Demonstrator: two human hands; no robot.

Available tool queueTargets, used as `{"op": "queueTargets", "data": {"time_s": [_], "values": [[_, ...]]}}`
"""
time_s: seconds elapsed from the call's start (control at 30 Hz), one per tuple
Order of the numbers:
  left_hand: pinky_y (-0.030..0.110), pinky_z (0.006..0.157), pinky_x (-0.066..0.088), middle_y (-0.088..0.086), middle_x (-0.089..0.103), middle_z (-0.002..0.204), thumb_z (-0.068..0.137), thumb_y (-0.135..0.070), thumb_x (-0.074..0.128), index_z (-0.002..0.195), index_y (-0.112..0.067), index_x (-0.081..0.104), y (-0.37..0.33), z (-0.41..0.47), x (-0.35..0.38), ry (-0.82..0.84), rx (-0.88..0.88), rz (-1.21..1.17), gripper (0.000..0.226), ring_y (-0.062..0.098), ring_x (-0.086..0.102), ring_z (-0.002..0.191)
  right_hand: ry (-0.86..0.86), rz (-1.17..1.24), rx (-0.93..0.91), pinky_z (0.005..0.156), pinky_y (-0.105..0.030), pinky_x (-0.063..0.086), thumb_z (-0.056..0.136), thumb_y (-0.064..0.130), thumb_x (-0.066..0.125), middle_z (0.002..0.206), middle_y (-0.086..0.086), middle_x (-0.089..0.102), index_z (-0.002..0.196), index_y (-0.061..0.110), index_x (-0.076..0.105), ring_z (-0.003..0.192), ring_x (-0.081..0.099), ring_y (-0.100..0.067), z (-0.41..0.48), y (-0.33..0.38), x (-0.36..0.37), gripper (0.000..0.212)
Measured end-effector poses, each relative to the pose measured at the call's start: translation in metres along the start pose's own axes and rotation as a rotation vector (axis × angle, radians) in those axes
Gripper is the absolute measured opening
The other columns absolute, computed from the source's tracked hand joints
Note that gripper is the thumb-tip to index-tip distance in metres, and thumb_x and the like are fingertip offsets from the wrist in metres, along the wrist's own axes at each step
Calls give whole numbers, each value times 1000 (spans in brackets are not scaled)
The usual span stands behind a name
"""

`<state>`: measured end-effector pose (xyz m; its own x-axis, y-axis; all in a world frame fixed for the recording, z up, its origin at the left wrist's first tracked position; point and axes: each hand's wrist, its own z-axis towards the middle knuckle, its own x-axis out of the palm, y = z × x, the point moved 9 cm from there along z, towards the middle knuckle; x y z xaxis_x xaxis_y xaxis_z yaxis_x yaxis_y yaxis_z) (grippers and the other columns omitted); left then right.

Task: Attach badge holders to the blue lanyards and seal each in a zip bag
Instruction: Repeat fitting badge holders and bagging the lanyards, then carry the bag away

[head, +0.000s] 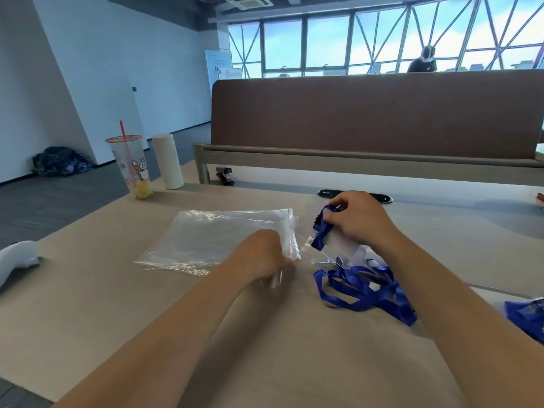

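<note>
Left hand (262, 254) down at the right edge of the bags (217, 240), fingers curled and pinching a clear zip edge that pokes out beneath the palm. Bags in a flat, loose stack on the surface (117, 304), left of centre, zip ends toward the right.

Right hand (357, 222) raised just beside that edge, fingers closed round the upper end of a lanyard (362, 290) with its black clip (317, 223), a clear holder (338, 240) gripped with it. Whether clip and holder are joined: cannot tell. Rest of the blue strap in tangled loops on the surface below the right wrist, touching the forearm.

At the far left corner, a drink cup (129, 166) with a red straw, upright, just beside a white cylinder (167, 161). Behind them, a black stapler (225, 175) at the foot of the brown divider (368, 113). At the left edge, a white rounded object (17, 257). At the right edge, more blue material (527, 316), well apart from the bags.
</note>
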<state>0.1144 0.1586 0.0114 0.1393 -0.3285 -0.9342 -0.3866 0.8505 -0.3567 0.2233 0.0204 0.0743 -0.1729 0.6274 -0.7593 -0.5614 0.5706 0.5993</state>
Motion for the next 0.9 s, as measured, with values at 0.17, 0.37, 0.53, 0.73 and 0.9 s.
{"op": "queueTargets", "data": {"time_s": [0.17, 0.37, 0.53, 0.73, 0.9], "values": [[29, 61, 45, 8, 64, 77, 84, -15, 59, 66, -10, 58, 5, 1, -5, -36, -7, -7, 18, 22, 60, 72, -13, 12, 1, 75, -29, 41, 90, 26, 68, 112, -4, 63, 119, 14, 65, 91, 55, -18, 3, -1, -4, 31], [25, 71, 41, 2, 63, 89, 86, -25, 71, 90, -11, 62, 1, 4, -12, -57, 4, -35, 17, 16, 55, 80, -11, 14, -3, 75, -28, 41, 90, 26, 68, 111, -3, 64, 117, 16, 65, 91, 56, -17, 4, -1, -2, 29], [28, 66, 46, -1, 64, 77, 91, -27, 68, 85, -12, 60, -3, 9, -24, -67, 26, -111, 19, 18, 59, 71, -34, 0, 6, 74, -30, 41, 90, 26, 68, 108, -2, 63, 115, 16, 66, 90, 55, -18, 4, -1, -11, 27], [27, 59, 51, 2, 70, 74, 89, -13, 68, 77, -13, 63, -16, 20, -40, -104, 40, -155, 13, 19, 70, 63, -125, -19, -14, 73, -29, 39, 93, 29, 64, 104, -1, 62, 114, 17, 65, 87, 54, -18, 3, 5, -34, 24], [29, 62, 47, -1, 63, 75, 83, -27, 76, 71, -17, 54, -24, 18, -21, -120, 48, -142, 27, 16, 58, 65, -141, -57, -27, 73, -28, 40, 93, 29, 64, 109, -2, 63, 114, 19, 64, 87, 54, -18, 2, 9, -37, 23]]}}
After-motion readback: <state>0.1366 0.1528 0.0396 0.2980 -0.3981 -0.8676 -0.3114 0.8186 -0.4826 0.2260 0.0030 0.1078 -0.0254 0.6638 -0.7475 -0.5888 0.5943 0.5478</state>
